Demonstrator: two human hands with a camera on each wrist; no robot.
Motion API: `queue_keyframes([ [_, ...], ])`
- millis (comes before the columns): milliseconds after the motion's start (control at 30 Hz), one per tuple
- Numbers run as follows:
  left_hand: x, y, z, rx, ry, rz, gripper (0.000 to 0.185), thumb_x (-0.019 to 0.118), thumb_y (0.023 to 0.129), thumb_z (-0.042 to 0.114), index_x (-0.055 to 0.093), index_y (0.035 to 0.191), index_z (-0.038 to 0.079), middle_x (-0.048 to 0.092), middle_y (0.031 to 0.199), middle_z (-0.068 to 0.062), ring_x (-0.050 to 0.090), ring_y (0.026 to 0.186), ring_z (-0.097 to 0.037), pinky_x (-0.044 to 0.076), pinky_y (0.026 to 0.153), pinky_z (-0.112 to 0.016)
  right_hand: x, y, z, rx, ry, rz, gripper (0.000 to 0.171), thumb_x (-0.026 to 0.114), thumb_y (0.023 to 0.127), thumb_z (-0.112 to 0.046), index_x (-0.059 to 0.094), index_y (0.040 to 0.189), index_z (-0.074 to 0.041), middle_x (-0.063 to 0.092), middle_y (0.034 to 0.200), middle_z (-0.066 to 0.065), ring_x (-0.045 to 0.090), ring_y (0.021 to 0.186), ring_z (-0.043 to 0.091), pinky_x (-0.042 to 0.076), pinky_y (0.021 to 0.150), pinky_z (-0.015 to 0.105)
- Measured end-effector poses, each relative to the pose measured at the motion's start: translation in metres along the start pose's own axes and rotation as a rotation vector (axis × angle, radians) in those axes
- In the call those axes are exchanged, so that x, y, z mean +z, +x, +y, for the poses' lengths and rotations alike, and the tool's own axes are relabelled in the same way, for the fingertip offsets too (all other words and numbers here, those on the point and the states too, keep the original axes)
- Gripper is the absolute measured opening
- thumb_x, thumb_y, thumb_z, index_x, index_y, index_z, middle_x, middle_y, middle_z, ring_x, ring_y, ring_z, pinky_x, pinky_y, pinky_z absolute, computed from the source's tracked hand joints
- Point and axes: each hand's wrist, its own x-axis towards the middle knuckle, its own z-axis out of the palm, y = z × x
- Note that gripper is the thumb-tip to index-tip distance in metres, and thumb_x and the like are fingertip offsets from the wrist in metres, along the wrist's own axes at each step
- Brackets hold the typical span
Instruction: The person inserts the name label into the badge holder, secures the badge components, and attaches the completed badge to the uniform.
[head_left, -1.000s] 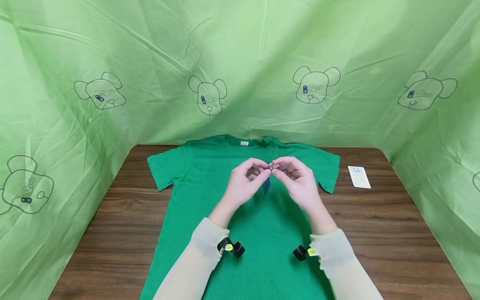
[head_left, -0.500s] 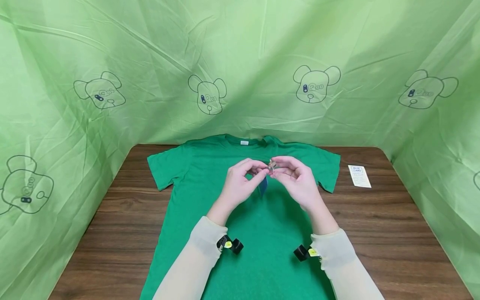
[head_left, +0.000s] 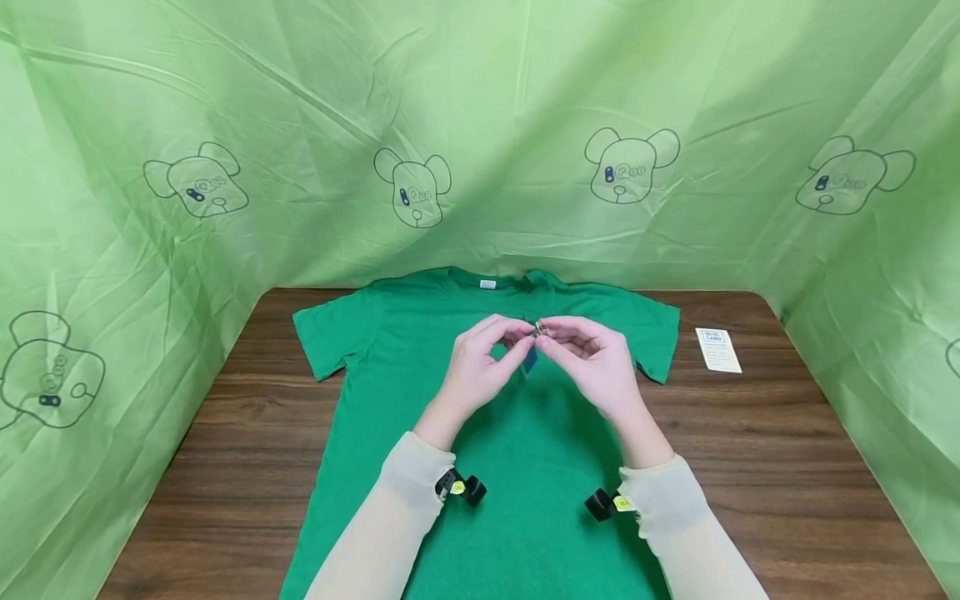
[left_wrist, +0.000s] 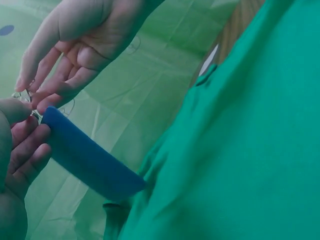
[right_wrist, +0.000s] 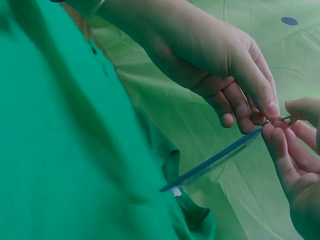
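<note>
My left hand [head_left: 480, 362] and right hand [head_left: 596, 362] meet above a green T-shirt [head_left: 517, 517] spread flat on the table. Between their fingertips is a small metal clip [head_left: 538, 330], mostly covered by the fingers. A flat blue badge holder [left_wrist: 92, 155] hangs from it, with a clear layer along one side in the right wrist view. The left thumb and fingers pinch the fitting at the holder's top. Opposite them, the right thumb and fingers [right_wrist: 295, 150] pinch the clip's other end. How the clip's parts stand is too small to tell.
A white printed card [head_left: 718, 350] lies on the brown wooden table [head_left: 787, 467], right of the shirt's sleeve. Green cloth walls [head_left: 517, 92] with bear-head drawings enclose the back and sides. The shirt's collar, with a white label [head_left: 487, 284], lies near the back wall.
The metal clip has turned between the fingertips, first lying sideways, then upright, now mostly covered. The blue holder swings slightly below. Both hands stay nearly in place.
</note>
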Motion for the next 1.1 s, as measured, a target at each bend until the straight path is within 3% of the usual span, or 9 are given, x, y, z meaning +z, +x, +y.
queue_keyframes([
  [200, 0.002, 0.000, 0.000, 0.007, -0.029, 0.021, 0.010, 0.076, 0.103, 0.005, 0.079, 0.113, 0.004, 0.075, 0.104, -0.005, 0.071, 0.091, -0.015, 0.064, 0.082, -0.033, 0.001, 0.001, 0.004, -0.037, 0.022, 0.011, 0.028, 0.082, 0.092, 0.011, 0.079, 0.119, 0.005, 0.081, 0.107, 0.013, 0.078, 0.097, 0.016, 0.065, 0.089, 0.030],
  [333, 0.006, -0.001, 0.001, 0.001, -0.045, 0.056, 0.009, 0.075, 0.102, 0.004, 0.079, 0.110, 0.004, 0.075, 0.102, -0.006, 0.071, 0.088, -0.015, 0.064, 0.080, -0.031, 0.003, 0.000, 0.005, -0.042, 0.017, 0.003, 0.024, 0.080, 0.095, 0.009, 0.077, 0.118, 0.006, 0.079, 0.106, 0.013, 0.076, 0.097, 0.017, 0.065, 0.090, 0.028],
  [667, 0.014, -0.002, 0.003, -0.035, -0.032, 0.168, 0.006, 0.076, 0.099, 0.006, 0.078, 0.105, 0.005, 0.075, 0.095, -0.005, 0.072, 0.083, -0.015, 0.064, 0.068, -0.037, 0.008, -0.001, 0.004, -0.067, -0.105, 0.002, 0.024, 0.076, 0.101, 0.002, 0.075, 0.125, -0.001, 0.076, 0.112, 0.016, 0.074, 0.101, 0.013, 0.061, 0.090, 0.023],
  [867, 0.018, -0.002, 0.007, -0.050, -0.010, 0.220, 0.008, 0.076, 0.100, 0.008, 0.078, 0.106, 0.004, 0.077, 0.094, -0.006, 0.074, 0.083, -0.016, 0.065, 0.072, -0.038, 0.010, -0.001, 0.002, -0.107, -0.126, 0.014, 0.025, 0.077, 0.101, 0.002, 0.075, 0.126, -0.002, 0.077, 0.115, 0.014, 0.073, 0.102, 0.016, 0.061, 0.092, 0.024],
  [1100, 0.019, -0.003, 0.010, -0.064, -0.024, 0.224, 0.009, 0.075, 0.103, 0.012, 0.078, 0.105, 0.004, 0.078, 0.096, -0.006, 0.075, 0.084, -0.017, 0.066, 0.075, -0.037, 0.010, -0.001, 0.002, -0.133, -0.119, 0.043, 0.023, 0.077, 0.101, 0.000, 0.076, 0.124, -0.001, 0.078, 0.114, 0.015, 0.074, 0.102, 0.019, 0.062, 0.090, 0.025],
])
